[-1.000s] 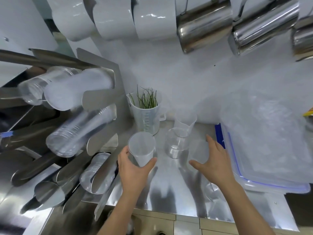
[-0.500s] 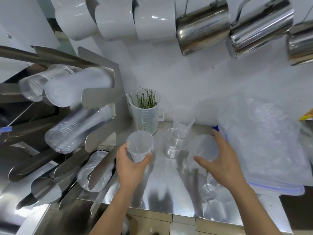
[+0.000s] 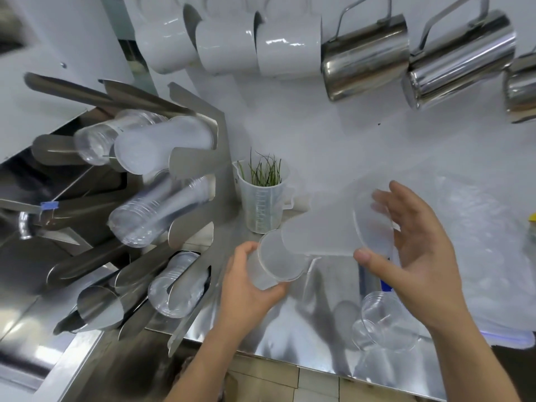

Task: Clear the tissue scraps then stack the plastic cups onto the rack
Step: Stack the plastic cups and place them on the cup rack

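My left hand [image 3: 246, 288] grips a frosted plastic cup [image 3: 275, 261], tilted with its mouth toward the right. My right hand [image 3: 414, 253] holds a second frosted cup [image 3: 327, 230] on its side by the rim, its base pointing into the mouth of the first. Both cups hang above the steel counter [image 3: 290, 332]. A clear cup [image 3: 383, 320] lies on the counter under my right wrist. The steel cup rack [image 3: 191, 158] at left carries stacks of cups in several slots. No tissue scraps show.
A measuring jug with green stalks [image 3: 262, 198] stands against the wall behind the cups. A lidded plastic box under a crumpled bag [image 3: 475, 242] fills the right. White mugs and steel pitchers [image 3: 365, 53] hang overhead. The counter's front edge runs below my forearms.
My right hand picked up the frosted cup from the counter and turned it sideways toward the cup in my left hand. My left hand tilted its cup. The view moved closer.
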{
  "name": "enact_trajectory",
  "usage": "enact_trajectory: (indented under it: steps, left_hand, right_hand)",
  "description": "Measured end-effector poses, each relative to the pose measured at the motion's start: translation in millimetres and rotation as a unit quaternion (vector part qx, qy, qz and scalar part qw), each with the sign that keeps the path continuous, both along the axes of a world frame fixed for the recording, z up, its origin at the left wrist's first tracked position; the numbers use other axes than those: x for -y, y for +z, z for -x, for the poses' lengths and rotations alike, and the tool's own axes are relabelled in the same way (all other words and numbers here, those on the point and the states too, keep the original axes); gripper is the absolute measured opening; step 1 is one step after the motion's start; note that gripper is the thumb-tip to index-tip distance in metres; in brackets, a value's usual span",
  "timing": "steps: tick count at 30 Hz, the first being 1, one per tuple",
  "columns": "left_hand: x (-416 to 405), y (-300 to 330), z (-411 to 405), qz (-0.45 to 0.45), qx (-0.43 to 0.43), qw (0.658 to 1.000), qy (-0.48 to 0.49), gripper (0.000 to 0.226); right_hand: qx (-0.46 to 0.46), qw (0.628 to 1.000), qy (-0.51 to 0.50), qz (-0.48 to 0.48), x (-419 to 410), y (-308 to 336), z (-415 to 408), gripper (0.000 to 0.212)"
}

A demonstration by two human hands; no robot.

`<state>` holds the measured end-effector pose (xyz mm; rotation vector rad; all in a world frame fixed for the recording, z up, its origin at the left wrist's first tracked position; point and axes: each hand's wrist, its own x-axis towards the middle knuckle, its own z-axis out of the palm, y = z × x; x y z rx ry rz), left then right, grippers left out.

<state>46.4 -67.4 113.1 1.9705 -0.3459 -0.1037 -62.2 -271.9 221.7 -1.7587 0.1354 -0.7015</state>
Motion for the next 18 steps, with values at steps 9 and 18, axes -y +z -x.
enact_trajectory:
  steps: [9,18]
  left_hand:
    - [-0.2,17.8,4.8,0.048,-0.013,0.99,-0.135,0.073]
    - [-2.9,49.5,7.2,0.185,-0.198,0.913,-0.306,0.07]
  right_hand:
    - [-0.056,0.994,0.084,0.032,-11.2,-9.1,-2.2,0.1]
    - [-0.092,0.974,0.2,-0.051,-6.0,-11.2,-1.4,0.095]
